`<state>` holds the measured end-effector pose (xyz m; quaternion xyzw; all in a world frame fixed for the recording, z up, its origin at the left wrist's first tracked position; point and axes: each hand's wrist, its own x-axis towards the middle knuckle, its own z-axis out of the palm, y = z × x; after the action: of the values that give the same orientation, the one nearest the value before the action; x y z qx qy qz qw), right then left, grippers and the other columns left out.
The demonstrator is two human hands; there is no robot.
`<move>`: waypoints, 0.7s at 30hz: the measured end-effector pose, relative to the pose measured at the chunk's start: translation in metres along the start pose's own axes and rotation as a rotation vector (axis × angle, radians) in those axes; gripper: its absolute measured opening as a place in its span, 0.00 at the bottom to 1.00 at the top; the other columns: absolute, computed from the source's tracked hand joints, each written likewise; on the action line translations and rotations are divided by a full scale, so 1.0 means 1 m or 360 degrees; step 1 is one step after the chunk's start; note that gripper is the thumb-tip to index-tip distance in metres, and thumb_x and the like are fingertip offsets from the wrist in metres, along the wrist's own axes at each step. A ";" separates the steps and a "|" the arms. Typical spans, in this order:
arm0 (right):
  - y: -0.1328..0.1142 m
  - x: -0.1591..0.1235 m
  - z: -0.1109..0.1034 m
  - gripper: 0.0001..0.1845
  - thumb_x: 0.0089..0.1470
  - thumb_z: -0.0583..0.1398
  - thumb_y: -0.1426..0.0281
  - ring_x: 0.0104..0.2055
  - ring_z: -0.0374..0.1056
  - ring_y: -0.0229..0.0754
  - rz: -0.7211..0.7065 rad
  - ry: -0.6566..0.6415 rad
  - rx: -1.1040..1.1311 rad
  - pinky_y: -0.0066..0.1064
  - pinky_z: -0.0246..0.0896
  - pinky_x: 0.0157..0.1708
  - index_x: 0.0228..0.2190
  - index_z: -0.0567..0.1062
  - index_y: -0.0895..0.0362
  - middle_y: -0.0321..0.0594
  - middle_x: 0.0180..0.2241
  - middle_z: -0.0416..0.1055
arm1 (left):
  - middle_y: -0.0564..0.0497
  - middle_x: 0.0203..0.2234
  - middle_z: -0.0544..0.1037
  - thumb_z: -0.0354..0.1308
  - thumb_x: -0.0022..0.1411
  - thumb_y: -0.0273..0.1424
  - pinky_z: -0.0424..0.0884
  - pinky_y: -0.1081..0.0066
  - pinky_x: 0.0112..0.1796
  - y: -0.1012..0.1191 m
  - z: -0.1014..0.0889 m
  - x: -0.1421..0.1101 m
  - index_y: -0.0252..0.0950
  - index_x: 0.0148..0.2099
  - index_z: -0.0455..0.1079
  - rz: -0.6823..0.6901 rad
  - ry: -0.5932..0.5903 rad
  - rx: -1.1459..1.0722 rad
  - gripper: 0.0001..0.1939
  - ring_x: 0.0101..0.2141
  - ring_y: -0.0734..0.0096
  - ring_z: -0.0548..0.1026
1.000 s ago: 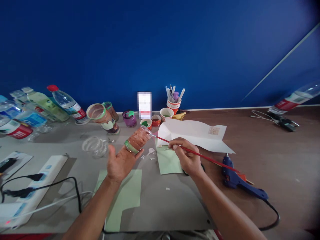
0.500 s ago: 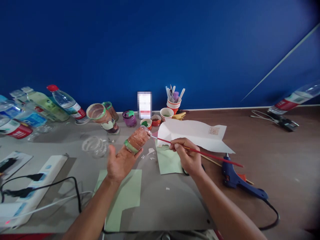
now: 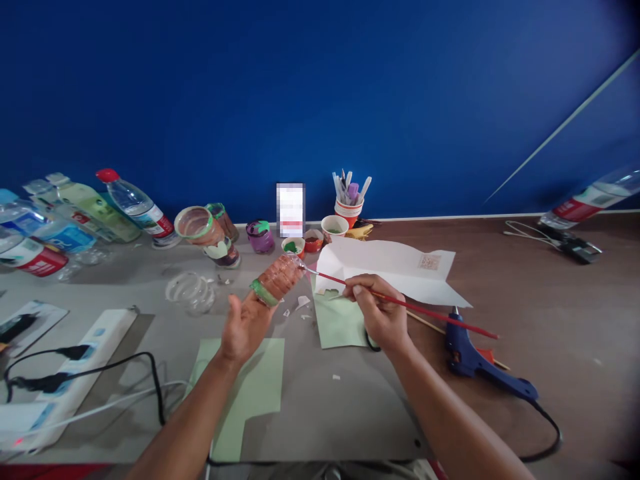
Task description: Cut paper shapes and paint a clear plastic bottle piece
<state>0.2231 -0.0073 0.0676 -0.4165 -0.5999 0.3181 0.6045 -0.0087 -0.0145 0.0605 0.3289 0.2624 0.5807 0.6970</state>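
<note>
My left hand (image 3: 246,328) has its fingers inside a cut plastic bottle piece (image 3: 281,275), painted brown with a green rim, holding it up on them. Its thumb stands out to the side. My right hand (image 3: 383,310) pinches a thin red paintbrush (image 3: 334,278), whose tip meets the clear far end of the bottle piece. Just beyond are small paper cups with green paint (image 3: 293,248) and brown paint (image 3: 314,241). Paper scraps (image 3: 302,303) lie below the bottle piece.
Painted cups (image 3: 193,225) and a purple one (image 3: 260,236) stand behind, by a phone (image 3: 291,210) and a pen cup (image 3: 349,207). White paper (image 3: 385,270), green paper (image 3: 263,380) and a glue gun (image 3: 463,347) lie around. Bottles (image 3: 140,210) and a power strip (image 3: 83,373) are left.
The brush in my right hand has moved slightly right, its tip still at the bottle piece's end. My left hand has turned a little and its thumb has shifted right.
</note>
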 end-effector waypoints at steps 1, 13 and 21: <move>0.000 0.000 0.000 0.09 0.59 0.57 0.72 0.31 0.71 0.40 0.0018 0.0022 0.0005 0.33 0.67 0.33 0.34 0.78 0.54 0.37 0.27 0.75 | 0.40 0.62 0.67 0.50 0.60 0.59 0.39 0.51 0.66 0.000 0.001 0.000 0.34 0.59 0.68 0.0011 -0.0010 0.0015 0.39 0.68 0.50 0.50; 0.002 -0.001 0.001 0.08 0.58 0.57 0.73 0.32 0.72 0.40 0.0088 0.0072 0.0028 0.33 0.67 0.35 0.34 0.78 0.55 0.37 0.28 0.77 | 0.44 0.59 0.71 0.56 0.56 0.59 0.47 0.49 0.65 -0.021 -0.016 0.002 0.38 0.58 0.70 0.0228 -0.0211 0.0407 0.37 0.65 0.46 0.56; 0.002 0.000 0.001 0.08 0.59 0.58 0.72 0.32 0.72 0.40 0.0039 0.0087 0.0096 0.32 0.67 0.33 0.35 0.78 0.54 0.37 0.29 0.77 | 0.40 0.59 0.69 0.46 0.63 0.58 0.52 0.48 0.63 -0.025 -0.037 -0.004 0.38 0.63 0.64 0.0365 -0.0397 0.1146 0.37 0.64 0.45 0.59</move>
<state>0.2228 -0.0066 0.0658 -0.4140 -0.5681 0.3321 0.6289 -0.0214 -0.0155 0.0171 0.6475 0.3240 0.4811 0.4943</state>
